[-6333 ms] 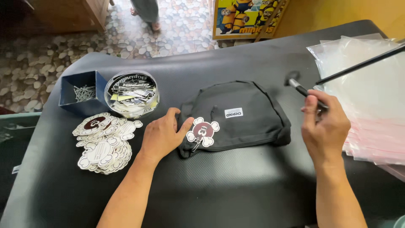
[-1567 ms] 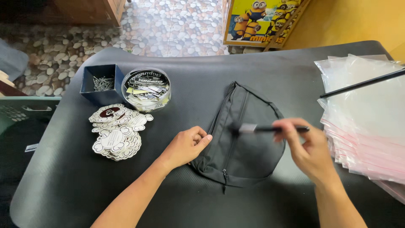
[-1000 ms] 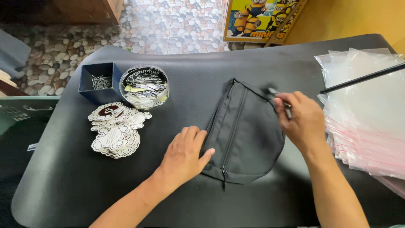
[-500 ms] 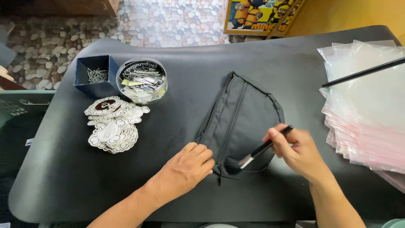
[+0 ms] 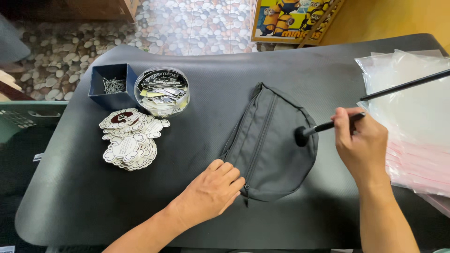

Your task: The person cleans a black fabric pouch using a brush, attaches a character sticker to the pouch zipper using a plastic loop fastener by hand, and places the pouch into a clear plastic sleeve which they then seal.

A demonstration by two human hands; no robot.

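Observation:
A black zippered pouch point(image 5: 272, 140) lies flat on the black table mat point(image 5: 197, 112), zipper side up. My left hand point(image 5: 213, 189) rests palm down on the pouch's lower left edge, near the zipper end. My right hand point(image 5: 361, 140) grips a slim black brush point(image 5: 323, 127) by its handle; the round brush head touches the pouch's right edge.
A pile of white cartoon-shaped tags point(image 5: 129, 138) lies at the left. Behind it stand a blue box of metal pins point(image 5: 112, 85) and a round clear tub of small labels point(image 5: 161, 90). A stack of clear plastic bags point(image 5: 417, 117) fills the right side, with a thin black rod point(image 5: 405, 85) above it.
The pouch has been flipped from its front, which bore a tag, to the zipper side. My right hand has carried the brush from the pouch's lower part up to its right edge.

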